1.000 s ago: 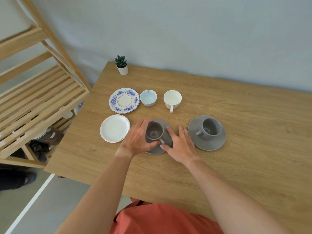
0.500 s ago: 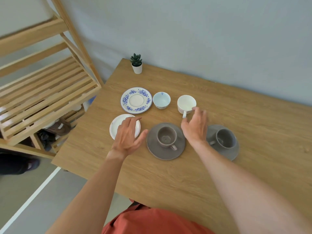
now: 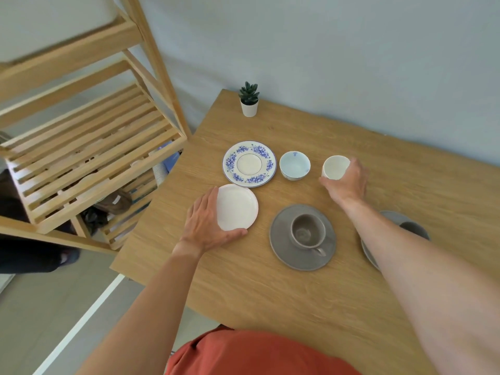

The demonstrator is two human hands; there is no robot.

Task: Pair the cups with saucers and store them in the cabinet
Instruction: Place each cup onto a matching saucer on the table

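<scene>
My left hand (image 3: 207,223) cups the near-left rim of a plain white saucer (image 3: 238,207) on the wooden table (image 3: 270,288). My right hand (image 3: 347,182) wraps around the white cup (image 3: 335,166); the cup's handle is hidden. A brown-grey cup (image 3: 308,230) stands on its matching saucer (image 3: 281,239) between my arms. A second grey cup (image 3: 414,229) on a grey saucer (image 3: 392,216) is partly hidden behind my right forearm. A blue-flowered saucer (image 3: 249,163) and a small blue-white cup (image 3: 294,165) sit side by side further back.
A wooden slatted shelf unit (image 3: 89,147) stands left of the table, with some items on its lower levels. A small potted succulent (image 3: 249,100) is at the table's far left corner, by the wall.
My left hand has slid left and closed around the white saucer's rim. My right hand has reached forward and wrapped around the white cup. The view has shifted.
</scene>
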